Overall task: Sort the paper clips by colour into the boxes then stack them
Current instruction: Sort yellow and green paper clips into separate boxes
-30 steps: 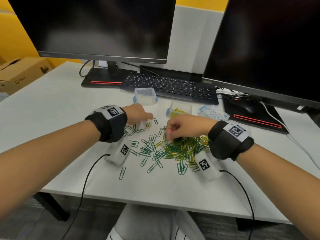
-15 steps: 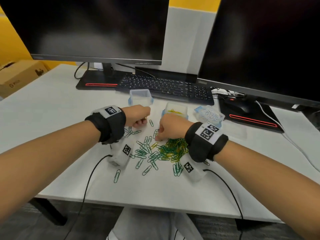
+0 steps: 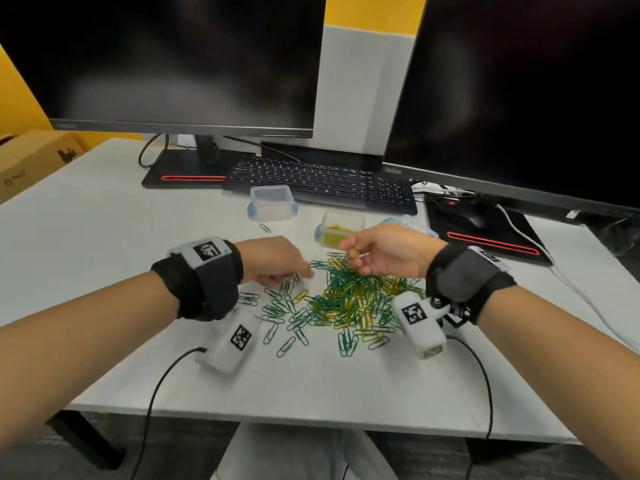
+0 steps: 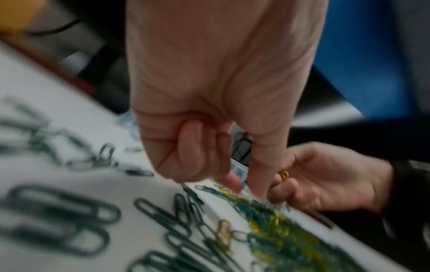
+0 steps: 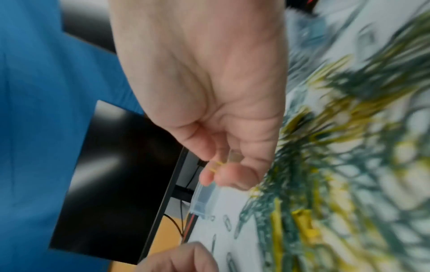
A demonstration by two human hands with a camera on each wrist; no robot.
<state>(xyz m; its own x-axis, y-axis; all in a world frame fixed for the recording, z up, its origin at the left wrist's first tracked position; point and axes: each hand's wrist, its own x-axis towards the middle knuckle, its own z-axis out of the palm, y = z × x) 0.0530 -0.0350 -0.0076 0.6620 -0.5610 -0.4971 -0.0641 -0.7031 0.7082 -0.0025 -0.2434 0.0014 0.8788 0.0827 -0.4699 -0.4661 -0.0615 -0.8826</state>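
Note:
A tangled pile of green and yellow paper clips (image 3: pixel 353 299) lies mid-table, with loose green clips (image 3: pixel 280 310) spread to its left. My right hand (image 3: pixel 353 254) hovers above the pile's far edge and pinches a yellow paper clip (image 4: pixel 284 175) between thumb and fingertips, just in front of the clear box of yellow clips (image 3: pixel 341 230). My left hand (image 3: pixel 304 271) has its fingers curled, and its tips reach the table among green clips at the pile's left edge. Whether they hold a clip is hidden. An empty clear box (image 3: pixel 272 202) stands further back.
A keyboard (image 3: pixel 322 181), two monitors and a mouse (image 3: pixel 467 216) line the back of the white table (image 3: pixel 104 237). A third clear box (image 3: pixel 415 228) shows partly behind my right hand. A cardboard box (image 3: pixel 31 161) sits far left. One stray clip (image 3: pixel 265 227) lies near the empty box.
My right hand rose off the pile with a yellow clip pinched, palm turned up. My left hand moved right and down to the green clips beside the pile.

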